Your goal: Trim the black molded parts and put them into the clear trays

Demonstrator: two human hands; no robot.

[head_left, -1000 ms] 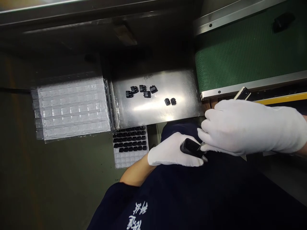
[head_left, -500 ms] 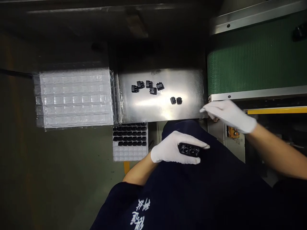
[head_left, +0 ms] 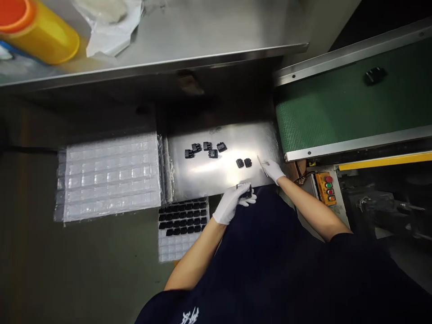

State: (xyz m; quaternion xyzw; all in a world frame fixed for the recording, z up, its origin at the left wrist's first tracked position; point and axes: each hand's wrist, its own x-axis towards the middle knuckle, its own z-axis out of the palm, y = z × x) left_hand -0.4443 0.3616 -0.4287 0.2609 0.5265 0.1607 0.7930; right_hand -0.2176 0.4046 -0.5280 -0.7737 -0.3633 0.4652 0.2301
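My left hand [head_left: 232, 201], in a white glove, is closed round a small black plastic part [head_left: 245, 191] at the near edge of a shiny metal plate [head_left: 263, 139]. My right hand [head_left: 272, 170], also gloved, rests on the plate's right near corner, pinched on a thin blade-like tool [head_left: 261, 164] that points toward two black parts [head_left: 243, 163]. Several more black parts [head_left: 205, 150] lie in a loose group further left on the plate.
A stack of clear blister trays [head_left: 110, 175] lies left of the plate. A tray partly filled with black parts [head_left: 182, 225] sits below it. A green conveyor belt [head_left: 337, 103] with one black part [head_left: 374, 75] runs at right, a button box [head_left: 326, 188] beneath. A yellow bottle [head_left: 37, 31] stands on the upper shelf.
The camera has pulled back and upward, so the shelf now shows. My left hand has carried the black part from my lap up to the plate's edge. My right hand has reached onto the plate.
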